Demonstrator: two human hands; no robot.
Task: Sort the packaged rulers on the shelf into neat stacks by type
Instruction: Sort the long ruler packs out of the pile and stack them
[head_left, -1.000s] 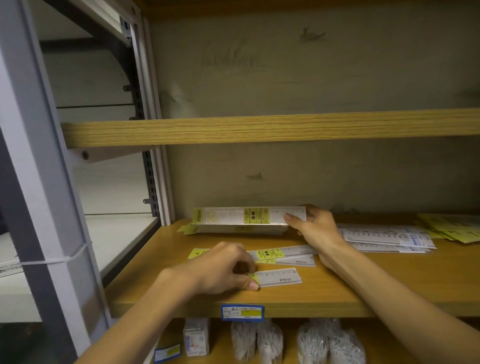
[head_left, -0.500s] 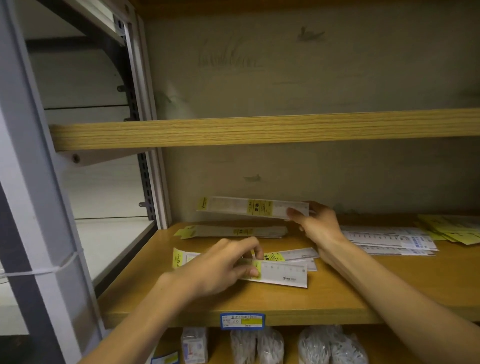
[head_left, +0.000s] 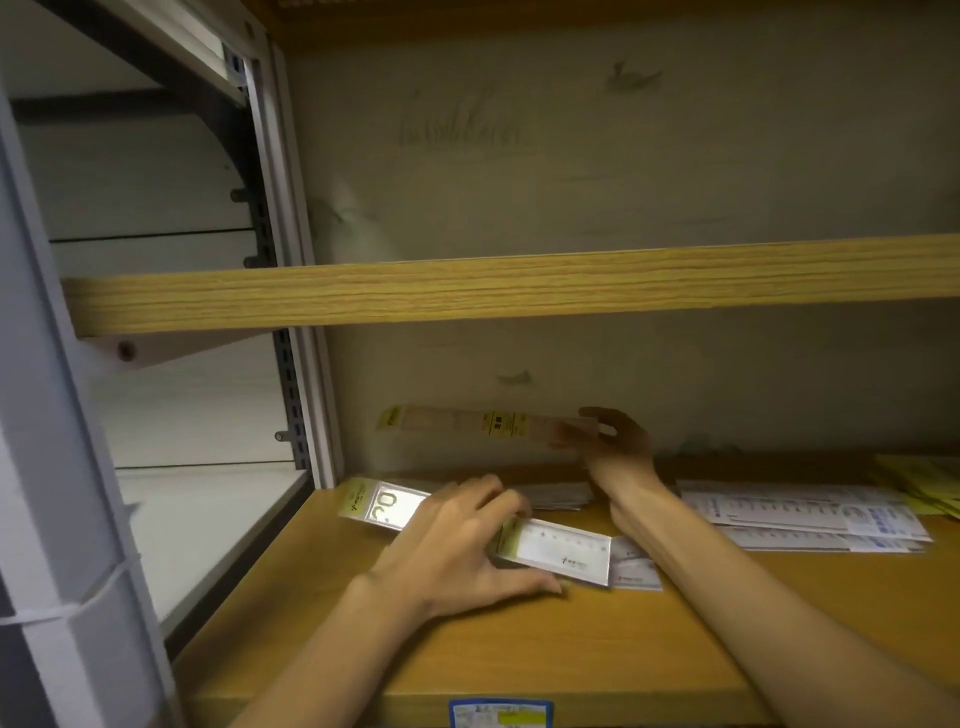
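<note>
Rulers remain unsorted: I note right hand has raised its pinched packet higher; left hand, gripping, has dragged another packet leftward.

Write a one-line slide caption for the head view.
Right hand lifts one ruler pack while left hand grips another.

A wooden shelf carries loose rulers left, a blue-printed stack right, yellow packs beyond.
</note>
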